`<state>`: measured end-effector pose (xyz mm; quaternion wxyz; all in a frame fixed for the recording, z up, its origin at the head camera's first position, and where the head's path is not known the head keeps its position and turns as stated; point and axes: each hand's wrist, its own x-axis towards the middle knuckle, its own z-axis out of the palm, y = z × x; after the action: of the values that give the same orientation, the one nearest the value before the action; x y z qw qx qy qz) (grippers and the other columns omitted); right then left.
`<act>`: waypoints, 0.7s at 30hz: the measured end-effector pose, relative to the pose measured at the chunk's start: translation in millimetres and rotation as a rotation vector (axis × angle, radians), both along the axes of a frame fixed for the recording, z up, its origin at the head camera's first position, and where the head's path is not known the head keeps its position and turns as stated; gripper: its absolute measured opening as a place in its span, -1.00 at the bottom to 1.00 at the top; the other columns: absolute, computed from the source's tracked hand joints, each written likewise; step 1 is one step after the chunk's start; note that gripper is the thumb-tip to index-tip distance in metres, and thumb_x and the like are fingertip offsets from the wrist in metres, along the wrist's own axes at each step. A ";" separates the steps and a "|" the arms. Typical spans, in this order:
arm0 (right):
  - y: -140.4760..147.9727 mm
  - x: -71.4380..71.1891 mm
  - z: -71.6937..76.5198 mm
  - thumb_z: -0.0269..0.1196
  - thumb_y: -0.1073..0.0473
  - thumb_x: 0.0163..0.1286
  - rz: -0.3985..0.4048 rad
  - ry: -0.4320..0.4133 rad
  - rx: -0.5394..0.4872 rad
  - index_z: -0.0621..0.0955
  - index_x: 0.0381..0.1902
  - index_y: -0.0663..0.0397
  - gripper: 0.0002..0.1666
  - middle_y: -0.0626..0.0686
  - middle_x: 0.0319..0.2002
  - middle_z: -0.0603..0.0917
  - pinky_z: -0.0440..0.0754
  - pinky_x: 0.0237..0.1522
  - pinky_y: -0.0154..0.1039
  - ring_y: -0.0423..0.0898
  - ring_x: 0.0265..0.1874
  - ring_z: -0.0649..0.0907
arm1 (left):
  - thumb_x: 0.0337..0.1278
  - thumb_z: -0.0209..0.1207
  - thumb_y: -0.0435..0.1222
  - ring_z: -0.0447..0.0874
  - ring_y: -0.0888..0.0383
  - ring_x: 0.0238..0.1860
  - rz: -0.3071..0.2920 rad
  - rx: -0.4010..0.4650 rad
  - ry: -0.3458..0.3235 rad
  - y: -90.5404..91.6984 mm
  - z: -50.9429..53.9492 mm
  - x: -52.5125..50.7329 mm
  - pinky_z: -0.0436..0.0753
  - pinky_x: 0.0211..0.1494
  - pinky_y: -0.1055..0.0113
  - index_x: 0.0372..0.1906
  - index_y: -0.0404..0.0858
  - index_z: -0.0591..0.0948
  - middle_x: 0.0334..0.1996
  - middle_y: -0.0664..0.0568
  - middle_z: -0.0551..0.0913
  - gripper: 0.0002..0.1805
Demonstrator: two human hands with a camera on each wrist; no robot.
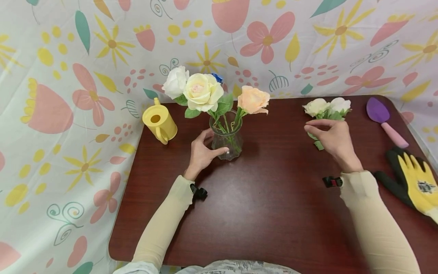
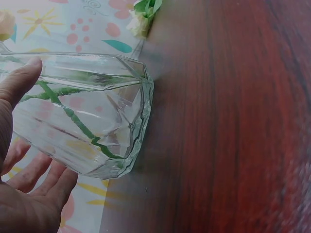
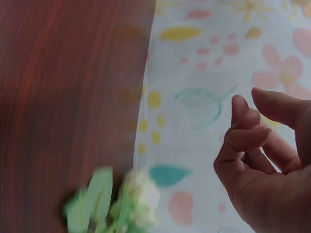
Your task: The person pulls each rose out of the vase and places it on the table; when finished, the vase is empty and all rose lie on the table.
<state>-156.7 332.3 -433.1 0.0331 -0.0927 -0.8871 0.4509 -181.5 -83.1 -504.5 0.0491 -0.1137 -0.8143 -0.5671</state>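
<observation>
A clear glass vase (image 1: 227, 142) stands on the table with a white rose (image 1: 176, 82), a cream rose (image 1: 203, 92), a peach rose (image 1: 253, 99) and a bit of a blue flower (image 1: 217, 78) in it. My left hand (image 1: 204, 153) holds the vase at its left side, thumb across the front. In the left wrist view, green stems (image 2: 77, 121) show through the glass. My right hand (image 1: 333, 140) hovers at the right, its fingers loosely bent and nothing between them. Just beyond it lie white roses (image 1: 326, 107) with green leaves, blurred in the right wrist view.
A yellow watering can (image 1: 160, 122) stands at the back left. At the right are a trowel (image 1: 386, 121) with purple blade and pink handle, and a yellow-and-black work glove (image 1: 414, 179). A flower-patterned cloth (image 1: 273, 38) hangs behind the dark red table (image 1: 256, 213).
</observation>
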 end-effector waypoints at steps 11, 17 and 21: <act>-78.4 5.6 6.5 0.54 -0.03 0.43 0.045 0.158 -0.176 0.86 0.05 0.14 -0.60 -0.63 -0.37 0.76 0.59 -0.23 -0.57 -0.48 -0.19 0.70 | -0.03 0.71 -0.24 0.70 -0.18 0.37 -0.001 -0.001 0.001 -0.1 -0.5 -0.2 0.75 0.48 0.02 0.45 -0.28 0.59 0.30 -0.24 0.71 -0.12; -112.3 7.9 14.8 0.54 0.05 0.42 0.095 0.205 -0.285 0.89 -0.01 0.06 -0.71 -0.46 -0.32 0.83 0.67 -0.26 -0.53 -0.40 -0.23 0.75 | -0.04 0.72 -0.24 0.70 -0.18 0.37 0.000 0.000 0.008 -0.2 -0.9 -0.3 0.75 0.48 0.00 0.46 -0.27 0.59 0.31 -0.24 0.70 -0.11; -132.1 5.9 19.4 0.55 0.08 0.40 0.119 0.225 -0.335 0.88 -0.01 0.09 -0.71 -0.40 -0.32 0.84 0.68 -0.29 -0.52 -0.35 -0.25 0.76 | -0.04 0.72 -0.25 0.71 -0.18 0.37 0.000 0.004 0.007 -0.2 -1.1 -0.3 0.75 0.48 0.00 0.45 -0.27 0.59 0.31 -0.24 0.71 -0.11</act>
<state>-150.8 200.2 -413.7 0.0896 0.0064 -0.7944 0.6007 -181.8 -83.3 -505.6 0.0521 -0.1154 -0.8130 -0.5683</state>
